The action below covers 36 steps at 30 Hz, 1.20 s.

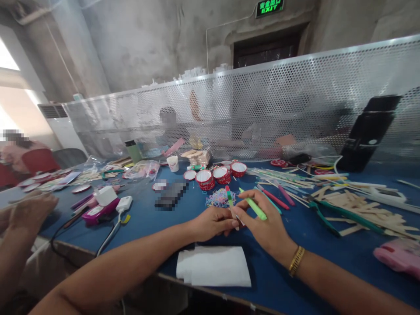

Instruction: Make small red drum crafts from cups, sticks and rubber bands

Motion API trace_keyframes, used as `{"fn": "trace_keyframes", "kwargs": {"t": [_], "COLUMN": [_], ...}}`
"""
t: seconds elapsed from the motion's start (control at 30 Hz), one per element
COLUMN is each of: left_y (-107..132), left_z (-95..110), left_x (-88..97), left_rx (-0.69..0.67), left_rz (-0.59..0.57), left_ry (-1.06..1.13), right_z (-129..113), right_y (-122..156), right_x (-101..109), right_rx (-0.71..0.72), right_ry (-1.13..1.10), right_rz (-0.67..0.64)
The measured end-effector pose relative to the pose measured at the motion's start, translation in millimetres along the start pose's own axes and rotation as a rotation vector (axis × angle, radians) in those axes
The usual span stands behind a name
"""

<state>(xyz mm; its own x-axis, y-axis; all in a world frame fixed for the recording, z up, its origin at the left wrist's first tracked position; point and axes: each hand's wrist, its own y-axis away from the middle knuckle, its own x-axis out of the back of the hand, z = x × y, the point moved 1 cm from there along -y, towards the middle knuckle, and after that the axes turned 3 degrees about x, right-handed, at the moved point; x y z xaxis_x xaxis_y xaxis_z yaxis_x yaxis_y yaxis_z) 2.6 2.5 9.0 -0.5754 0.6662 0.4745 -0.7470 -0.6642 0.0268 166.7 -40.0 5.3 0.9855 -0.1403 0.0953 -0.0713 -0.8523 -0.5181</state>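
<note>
My left hand (210, 224) is closed on a flat wooden craft stick (229, 197), which stands nearly upright with red and green colour on its top end. My right hand (264, 221), with a gold bracelet at the wrist, is closed around a light green marker (256, 208). The marker slants across the fingers, and the fingertips of both hands meet near the lower part of the stick. Just behind the hands lies a pile of thin coloured bands (219, 198). A folded white paper (215, 266) lies on the table below them.
Red-rimmed round pieces (222, 175) stand stacked behind the bands. Scissors with green handles (328, 216) and loose craft sticks (377, 208) lie right. A pixelated dark object (171, 195), white adapter (105, 195) and cables are left, near another person's hand (33, 208). A perforated panel (278, 105) borders the back.
</note>
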Motion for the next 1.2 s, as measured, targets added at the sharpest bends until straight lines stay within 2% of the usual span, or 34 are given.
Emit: {"fn": "trace_keyframes", "kwargs": {"t": [0.1,0.17,0.23,0.37,0.47,0.53,0.67,0.9,1.07,1.2], "left_y": [-2,-2,-1,0,-1,-2,-5,-11,-15,-16], "left_z": [-3,-3,-1,3,0,-3,-5,12,10,2], "left_x": [0.8,3.6,10.0,29.2,37.9,38.4,32.4,32.3,32.6,25.4], "left_rx": [-0.034,-0.062,-0.094,-0.165,-0.176,-0.159,-0.1,0.005,0.092,0.021], "left_rz": [-0.024,0.007,0.127,0.469,0.575,0.581,0.488,0.392,0.384,0.445], "left_ry": [0.024,0.028,-0.001,-0.085,-0.095,-0.115,-0.185,-0.297,-0.336,-0.18], "right_z": [-1,0,3,7,8,9,11,11,8,10], "right_y": [-2,-4,-6,-7,-8,-9,-13,-21,-36,-41], "right_x": [3,6,8,10,10,9,5,-3,-7,-6], "right_rx": [0.018,0.031,0.027,0.029,0.047,0.051,0.029,-0.028,-0.1,-0.044], "right_ry": [0.05,0.074,0.072,0.04,0.049,0.064,0.1,0.023,-0.036,0.01], "right_rz": [0.066,0.092,0.111,0.137,0.157,0.161,0.148,0.042,0.025,0.104]}}
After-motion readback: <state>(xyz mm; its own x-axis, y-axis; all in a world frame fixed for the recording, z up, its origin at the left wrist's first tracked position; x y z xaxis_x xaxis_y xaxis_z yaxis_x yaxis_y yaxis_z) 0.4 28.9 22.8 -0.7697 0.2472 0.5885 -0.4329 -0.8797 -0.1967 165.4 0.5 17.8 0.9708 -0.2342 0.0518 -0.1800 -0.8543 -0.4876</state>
